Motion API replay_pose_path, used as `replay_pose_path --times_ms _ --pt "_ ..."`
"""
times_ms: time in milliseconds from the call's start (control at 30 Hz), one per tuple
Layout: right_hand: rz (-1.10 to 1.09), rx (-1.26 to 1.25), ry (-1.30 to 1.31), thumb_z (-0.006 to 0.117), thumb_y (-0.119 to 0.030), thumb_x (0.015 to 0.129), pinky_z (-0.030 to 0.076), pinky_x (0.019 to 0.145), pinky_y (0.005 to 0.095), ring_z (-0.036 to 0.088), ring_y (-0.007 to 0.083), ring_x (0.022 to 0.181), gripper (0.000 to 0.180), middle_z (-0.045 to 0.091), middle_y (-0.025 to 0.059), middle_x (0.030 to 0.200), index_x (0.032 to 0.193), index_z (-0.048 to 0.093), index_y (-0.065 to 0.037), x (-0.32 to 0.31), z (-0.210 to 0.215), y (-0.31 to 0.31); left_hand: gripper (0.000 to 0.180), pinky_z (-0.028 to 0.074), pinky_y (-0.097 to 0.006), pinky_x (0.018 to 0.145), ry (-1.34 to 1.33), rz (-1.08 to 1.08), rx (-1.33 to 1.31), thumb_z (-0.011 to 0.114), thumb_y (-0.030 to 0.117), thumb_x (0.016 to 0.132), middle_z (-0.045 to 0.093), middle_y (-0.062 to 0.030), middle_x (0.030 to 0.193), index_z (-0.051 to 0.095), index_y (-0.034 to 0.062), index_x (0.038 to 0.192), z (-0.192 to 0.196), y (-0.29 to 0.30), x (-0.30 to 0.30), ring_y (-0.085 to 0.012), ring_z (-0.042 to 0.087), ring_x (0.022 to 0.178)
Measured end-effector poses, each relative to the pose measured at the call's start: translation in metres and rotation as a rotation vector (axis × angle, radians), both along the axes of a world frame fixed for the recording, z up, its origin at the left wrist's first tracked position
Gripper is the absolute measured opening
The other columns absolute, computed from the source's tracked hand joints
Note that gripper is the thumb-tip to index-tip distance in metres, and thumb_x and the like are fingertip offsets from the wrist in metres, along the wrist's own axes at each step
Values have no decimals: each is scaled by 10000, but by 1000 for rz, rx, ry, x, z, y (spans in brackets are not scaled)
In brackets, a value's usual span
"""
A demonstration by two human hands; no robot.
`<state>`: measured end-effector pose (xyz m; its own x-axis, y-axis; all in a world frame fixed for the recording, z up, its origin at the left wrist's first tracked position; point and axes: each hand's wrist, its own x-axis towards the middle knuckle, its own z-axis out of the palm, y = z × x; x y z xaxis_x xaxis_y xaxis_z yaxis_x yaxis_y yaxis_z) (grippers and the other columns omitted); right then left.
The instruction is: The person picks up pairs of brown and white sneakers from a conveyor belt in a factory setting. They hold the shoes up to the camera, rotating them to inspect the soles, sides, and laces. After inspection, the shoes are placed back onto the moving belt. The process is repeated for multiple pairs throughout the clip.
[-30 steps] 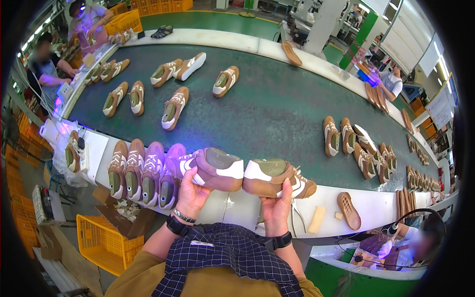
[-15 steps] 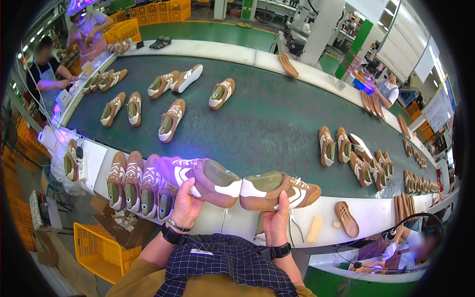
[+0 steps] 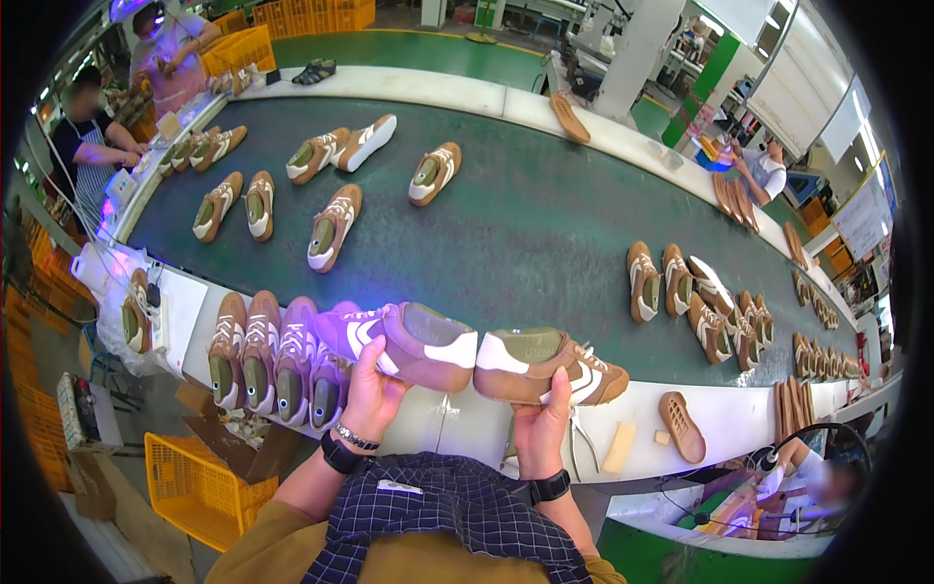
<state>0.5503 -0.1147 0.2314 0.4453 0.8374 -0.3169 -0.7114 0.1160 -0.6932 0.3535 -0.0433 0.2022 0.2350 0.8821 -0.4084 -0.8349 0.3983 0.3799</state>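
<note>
Two brown sneakers with white stripes and white heel patches are held up before me, heel to heel. My left hand (image 3: 373,394) grips the left sneaker (image 3: 413,355), its thumb on the side; purple light tints the toe end. My right hand (image 3: 541,423) is closed round the right sneaker (image 3: 545,365), which points right. Green lasts fill both shoes. Left of my left hand, a row of several brown sneakers (image 3: 263,336) stands on the white ledge (image 3: 428,428). Beside my right hand lie pliers (image 3: 585,440), a pale yellow block (image 3: 618,447) and a loose brown sole (image 3: 682,428).
Beyond the ledge runs a dark green conveyor belt (image 3: 506,243) with scattered sneakers (image 3: 435,174) on it. More sneakers (image 3: 708,326) stand at right. A yellow crate (image 3: 199,496) is at lower left. Co-workers sit or stand at far left (image 3: 92,146), far right (image 3: 764,170) and lower right (image 3: 812,492).
Both sneakers have tilted slightly in my hands, and the right one has moved up a little. The view has shifted slightly.
</note>
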Motion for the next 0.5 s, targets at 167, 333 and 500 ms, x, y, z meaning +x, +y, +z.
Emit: replay_pose_path --times_ms 167,333,500 --pt "-27 -25 61 542 -398 883 440 956 409 496 240 1156 529 481 90 1281 1290 400 -93 -1 -6 6 447 399 -410 981 -9 -13 -71 596 279 841 551 -38 1207 474 123 1242 -8 3 6 -219 510 1130" --pt "-58 -68 92 555 -415 873 458 928 411 505 240 1139 530 495 84 1262 1277 417 -101 1 -15 5 450 407 -412 974 0 4 -84 603 275 837 550 -35 1209 475 131 1243 -9 4 9 -216 509 1131" --pt "-60 -59 98 556 -407 874 456 936 418 501 246 1146 529 491 87 1271 1279 417 -96 3 -13 5 447 415 -412 965 -12 1 -88 605 276 834 551 -29 1204 477 136 1240 -16 5 12 -212 512 1126"
